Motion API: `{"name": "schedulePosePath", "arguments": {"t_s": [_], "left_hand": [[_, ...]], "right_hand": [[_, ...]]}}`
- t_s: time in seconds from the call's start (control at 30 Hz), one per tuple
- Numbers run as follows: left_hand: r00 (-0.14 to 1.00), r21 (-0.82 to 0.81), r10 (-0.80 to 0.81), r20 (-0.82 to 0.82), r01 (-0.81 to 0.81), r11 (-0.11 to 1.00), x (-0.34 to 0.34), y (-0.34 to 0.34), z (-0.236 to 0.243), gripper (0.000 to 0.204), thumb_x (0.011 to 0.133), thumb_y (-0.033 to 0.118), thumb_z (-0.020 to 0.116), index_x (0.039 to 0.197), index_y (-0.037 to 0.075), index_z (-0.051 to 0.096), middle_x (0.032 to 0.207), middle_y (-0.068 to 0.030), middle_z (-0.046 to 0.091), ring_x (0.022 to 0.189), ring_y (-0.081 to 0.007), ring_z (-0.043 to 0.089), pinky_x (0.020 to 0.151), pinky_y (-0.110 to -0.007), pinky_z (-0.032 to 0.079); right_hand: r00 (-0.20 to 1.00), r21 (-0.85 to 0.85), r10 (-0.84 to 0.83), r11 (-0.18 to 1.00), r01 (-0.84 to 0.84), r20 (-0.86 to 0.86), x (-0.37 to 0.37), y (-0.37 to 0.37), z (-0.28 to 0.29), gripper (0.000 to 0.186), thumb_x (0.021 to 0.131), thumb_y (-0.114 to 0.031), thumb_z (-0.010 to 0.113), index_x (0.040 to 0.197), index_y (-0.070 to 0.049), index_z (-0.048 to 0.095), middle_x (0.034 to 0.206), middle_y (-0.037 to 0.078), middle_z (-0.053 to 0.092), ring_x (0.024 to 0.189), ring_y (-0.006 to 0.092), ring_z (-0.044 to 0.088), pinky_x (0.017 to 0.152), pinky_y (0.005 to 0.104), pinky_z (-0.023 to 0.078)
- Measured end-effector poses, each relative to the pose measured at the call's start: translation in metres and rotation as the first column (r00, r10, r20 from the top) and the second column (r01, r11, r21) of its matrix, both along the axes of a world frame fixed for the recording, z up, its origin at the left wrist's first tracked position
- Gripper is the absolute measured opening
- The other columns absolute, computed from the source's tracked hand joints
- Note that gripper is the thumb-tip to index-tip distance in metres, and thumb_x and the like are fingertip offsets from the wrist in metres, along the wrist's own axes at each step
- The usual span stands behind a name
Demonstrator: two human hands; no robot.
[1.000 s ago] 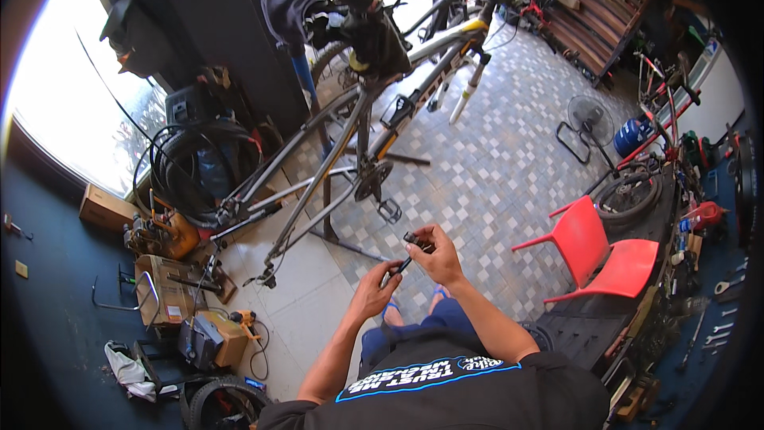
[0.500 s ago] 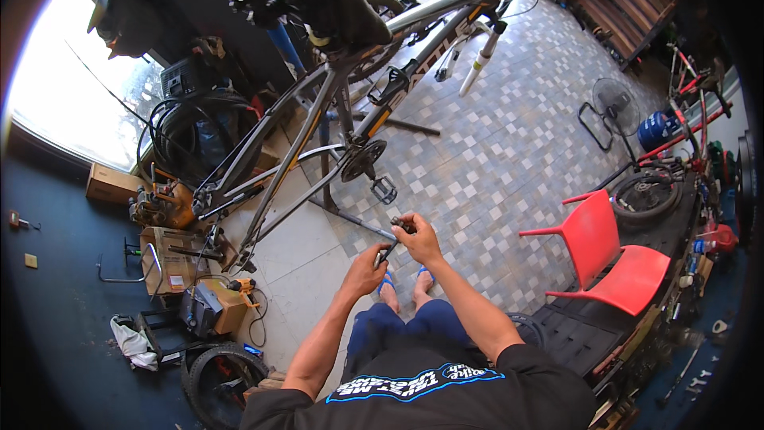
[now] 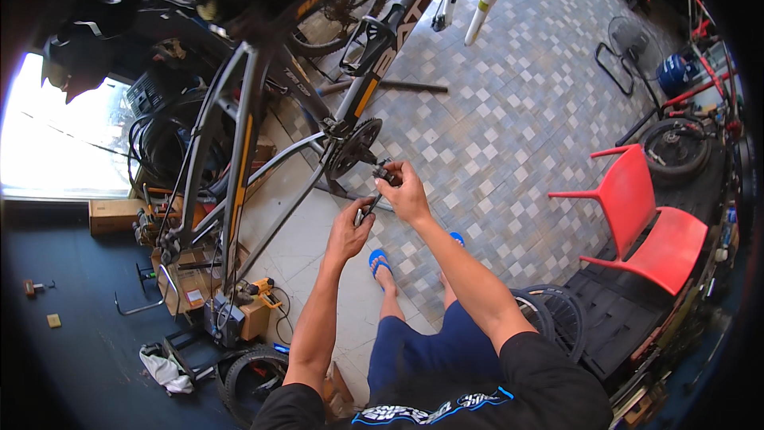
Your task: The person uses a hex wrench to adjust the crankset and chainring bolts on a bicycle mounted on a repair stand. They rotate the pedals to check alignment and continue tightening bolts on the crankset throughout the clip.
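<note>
Near the middle of the scene, just on the near side of the chainrings [image 3: 356, 149], 2 bare hands work close together. The left hand [image 3: 348, 231] is mostly closed, its fingers curled about a dark rod [image 3: 371, 207] that slants up toward the other hand. The right hand [image 3: 404, 193] is nearly closed too, thumb and fingertips pinching a small dark part [image 3: 387, 176]. I cannot tell whether rod and part are 1 piece, nor whether the part touches the crank behind it.

The gray bike frame [image 3: 239, 159] with orange marks stretches from the near left to the far middle, carrying a black bottle cage [image 3: 367, 46]; a white fork [image 3: 480, 14] hangs at the far end. Below the hands, 2 feet in blue sandals [image 3: 380, 263] stand on the tiled floor [image 3: 509, 143].

At right is a red chair [image 3: 625, 203], with a wheel [image 3: 676, 148] beyond it and, farther off, a fan [image 3: 632, 37] near a blue tank [image 3: 675, 74]. At left, a yellow drill [image 3: 261, 288] lies near a cardboard box [image 3: 192, 281]; nearer are a white cloth [image 3: 165, 369] and a tyre [image 3: 232, 382].
</note>
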State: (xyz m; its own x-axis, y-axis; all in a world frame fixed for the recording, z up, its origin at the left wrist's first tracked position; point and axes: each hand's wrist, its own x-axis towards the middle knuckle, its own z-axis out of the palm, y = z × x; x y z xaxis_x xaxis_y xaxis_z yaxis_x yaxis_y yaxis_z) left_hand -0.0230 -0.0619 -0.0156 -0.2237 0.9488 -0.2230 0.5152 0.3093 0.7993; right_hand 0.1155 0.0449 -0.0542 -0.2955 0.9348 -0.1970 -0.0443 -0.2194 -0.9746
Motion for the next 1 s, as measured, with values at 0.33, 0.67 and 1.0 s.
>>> {"name": "schedulePosePath", "arguments": {"t_s": [0.33,0.67,1.0], "left_hand": [[0.996,0.028,-0.031,-0.078,0.033,0.999,-0.052,0.024,-0.056,0.032,0.092,0.016,0.069,0.122,0.004,0.067,0.103,-0.0180,0.067,0.096,-0.0358,0.065,0.087,-0.043,0.051],[0.992,0.055,-0.020,-0.121,0.026,0.998,-0.062,0.027,-0.056,0.029,0.092,0.015,0.069,0.119,0.004,0.068,0.095,-0.0191,0.066,0.089,-0.0374,0.063,0.082,-0.043,0.050],[0.992,0.085,-0.001,-0.124,0.011,0.996,-0.060,0.029,-0.058,0.028,0.093,0.015,0.069,0.118,0.003,0.069,0.100,-0.0197,0.068,0.089,-0.0373,0.065,0.082,-0.043,0.051]], "right_hand": [[0.995,0.043,-0.048,0.998,0.045,0.088,-0.046,0.027,-0.052,0.033,0.090,-0.018,0.079,0.112,0.001,0.063,0.091,0.007,0.074,0.080,0.0111,0.066,0.073,0.0279,0.052],[0.989,0.069,-0.066,0.996,0.057,0.130,-0.054,0.029,-0.046,0.034,0.090,-0.027,0.076,0.105,0.002,0.068,0.082,0.011,0.075,0.072,0.0183,0.069,0.069,0.0325,0.052],[0.973,0.116,-0.072,0.992,0.047,0.220,-0.056,0.034,-0.048,0.033,0.088,-0.030,0.076,0.100,0.001,0.074,0.085,0.013,0.072,0.075,0.0237,0.068,0.070,0.0351,0.052]]}}
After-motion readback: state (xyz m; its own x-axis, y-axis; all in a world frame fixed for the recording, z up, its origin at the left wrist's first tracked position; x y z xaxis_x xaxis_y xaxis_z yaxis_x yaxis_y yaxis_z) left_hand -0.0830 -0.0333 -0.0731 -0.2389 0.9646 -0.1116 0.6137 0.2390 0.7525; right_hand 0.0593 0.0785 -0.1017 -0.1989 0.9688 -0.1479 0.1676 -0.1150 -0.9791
